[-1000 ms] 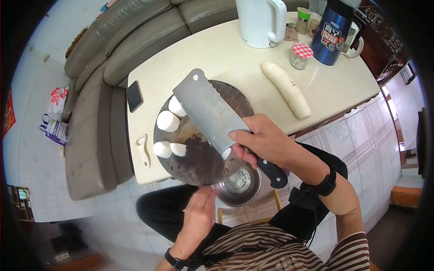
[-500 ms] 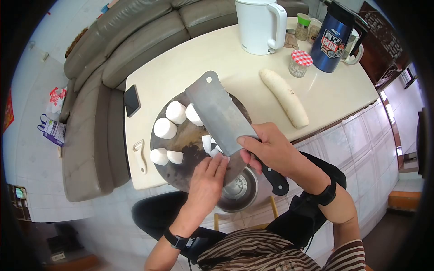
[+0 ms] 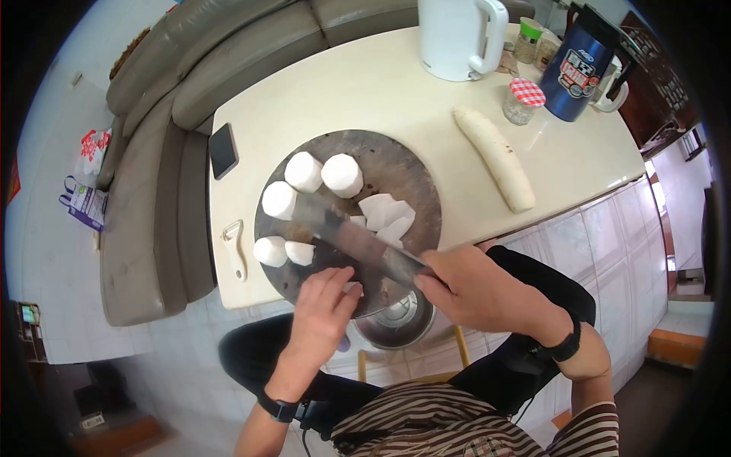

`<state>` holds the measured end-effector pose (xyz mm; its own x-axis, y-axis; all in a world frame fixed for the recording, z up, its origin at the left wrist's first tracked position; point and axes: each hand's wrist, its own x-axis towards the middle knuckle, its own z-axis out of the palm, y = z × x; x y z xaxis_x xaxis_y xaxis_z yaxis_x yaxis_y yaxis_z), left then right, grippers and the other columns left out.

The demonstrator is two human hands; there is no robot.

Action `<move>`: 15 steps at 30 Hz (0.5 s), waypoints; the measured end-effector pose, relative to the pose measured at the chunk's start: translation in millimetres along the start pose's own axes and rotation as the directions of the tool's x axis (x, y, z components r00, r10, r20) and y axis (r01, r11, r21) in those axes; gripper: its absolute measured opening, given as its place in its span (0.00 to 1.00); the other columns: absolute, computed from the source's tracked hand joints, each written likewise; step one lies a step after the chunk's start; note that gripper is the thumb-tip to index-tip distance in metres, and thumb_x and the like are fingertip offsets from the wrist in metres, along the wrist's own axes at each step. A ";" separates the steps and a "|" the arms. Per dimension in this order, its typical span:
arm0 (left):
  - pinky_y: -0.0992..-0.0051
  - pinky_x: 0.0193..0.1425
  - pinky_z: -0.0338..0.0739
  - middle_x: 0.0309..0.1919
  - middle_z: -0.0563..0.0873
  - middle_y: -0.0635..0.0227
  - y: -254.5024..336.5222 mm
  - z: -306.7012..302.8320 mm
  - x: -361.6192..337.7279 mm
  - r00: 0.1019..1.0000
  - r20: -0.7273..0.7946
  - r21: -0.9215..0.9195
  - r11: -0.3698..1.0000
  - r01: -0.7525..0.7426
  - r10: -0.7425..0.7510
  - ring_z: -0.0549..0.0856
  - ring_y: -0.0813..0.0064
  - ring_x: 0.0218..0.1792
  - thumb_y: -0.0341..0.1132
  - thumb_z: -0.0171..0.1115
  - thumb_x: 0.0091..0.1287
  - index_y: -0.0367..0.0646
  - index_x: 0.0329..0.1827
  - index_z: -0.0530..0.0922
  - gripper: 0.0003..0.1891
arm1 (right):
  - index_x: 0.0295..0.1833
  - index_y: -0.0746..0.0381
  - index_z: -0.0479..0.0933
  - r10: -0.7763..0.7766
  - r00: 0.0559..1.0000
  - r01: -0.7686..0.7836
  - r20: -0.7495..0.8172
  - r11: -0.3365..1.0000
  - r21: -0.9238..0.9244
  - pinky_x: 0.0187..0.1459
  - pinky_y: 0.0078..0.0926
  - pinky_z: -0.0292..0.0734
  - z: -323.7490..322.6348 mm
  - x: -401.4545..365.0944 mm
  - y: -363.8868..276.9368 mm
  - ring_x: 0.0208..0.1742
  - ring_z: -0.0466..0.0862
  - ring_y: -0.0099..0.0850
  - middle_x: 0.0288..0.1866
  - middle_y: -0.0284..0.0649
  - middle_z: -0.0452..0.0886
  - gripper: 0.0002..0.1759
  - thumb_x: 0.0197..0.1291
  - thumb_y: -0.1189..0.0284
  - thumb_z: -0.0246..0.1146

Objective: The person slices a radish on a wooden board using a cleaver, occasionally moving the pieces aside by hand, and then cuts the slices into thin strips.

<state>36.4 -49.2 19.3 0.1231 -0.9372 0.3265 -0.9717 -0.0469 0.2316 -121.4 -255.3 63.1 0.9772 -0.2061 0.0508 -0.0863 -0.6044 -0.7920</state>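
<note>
My right hand [image 3: 480, 289] grips the handle of a cleaver [image 3: 365, 247], whose blade is motion-blurred above a round dark cutting board [image 3: 411, 167]. At the board's near edge, my left hand [image 3: 324, 305] has its fingers bent together over a small white piece [image 3: 352, 288], mostly hidden. Thick white radish chunks [image 3: 342, 175] stand on the far left part of the board, with two smaller ones [image 3: 270, 251] at its left edge. Several cut wedges [image 3: 388, 217] lie right of the middle. A whole radish [image 3: 495, 156] rests on the table beyond the board.
A metal bowl [image 3: 396, 320] is below the board's near edge. On the table [image 3: 304, 91] are a peeler [image 3: 234, 250], phone [image 3: 223, 151], white kettle [image 3: 457, 38], checkered-lid jar [image 3: 522, 101] and blue flask [image 3: 575, 72]. A grey sofa [image 3: 251, 61] stands behind.
The cleaver has swung lower and flatter, uncovering the wedges and a chunk. My left hand has shifted left, while the view has moved slightly.
</note>
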 end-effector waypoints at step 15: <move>0.58 0.46 0.80 0.43 0.83 0.53 26.0 10.4 -39.6 0.987 0.044 -0.061 0.985 0.160 -0.158 0.83 0.52 0.43 0.19 0.65 0.59 0.26 0.47 0.83 0.12 | 0.40 0.66 0.71 -0.144 0.937 0.277 0.319 0.861 -0.426 0.24 0.34 0.74 5.5 -4.5 -12.4 0.24 0.83 0.38 0.28 0.43 0.76 0.14 0.49 0.77 0.66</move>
<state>4.1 -16.9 2.9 0.2658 -0.9323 0.2454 -0.9253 -0.1753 0.3363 -123.7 -242.6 69.3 0.9897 0.1396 -0.0331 0.1140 -0.9055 -0.4087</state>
